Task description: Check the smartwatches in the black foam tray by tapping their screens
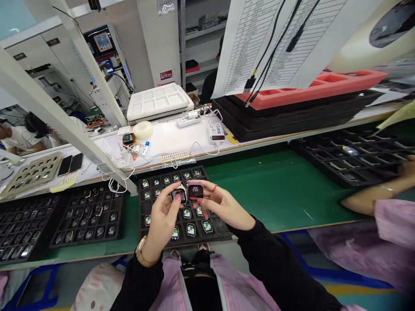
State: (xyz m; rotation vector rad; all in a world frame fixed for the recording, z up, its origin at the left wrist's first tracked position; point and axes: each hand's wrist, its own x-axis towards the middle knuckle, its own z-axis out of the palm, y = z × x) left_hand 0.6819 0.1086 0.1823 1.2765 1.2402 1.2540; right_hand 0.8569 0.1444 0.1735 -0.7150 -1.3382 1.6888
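My left hand grips a smartwatch with a light-coloured case, its thumb lying across the screen. In my right hand is a second smartwatch, pinkish-purple, with small text and an orange strip on its dark screen. Both watches are side by side above a black compartment tray. Several watches with lit white and green screens, such as one watch, lie in that tray, and my hands hide part of it.
More black watch trays stand to the left on the green bench. A co-worker's arm reaches over another tray at right. Above, a shelf carries cables, a power bank and red foam trays; a paper sheet hangs down.
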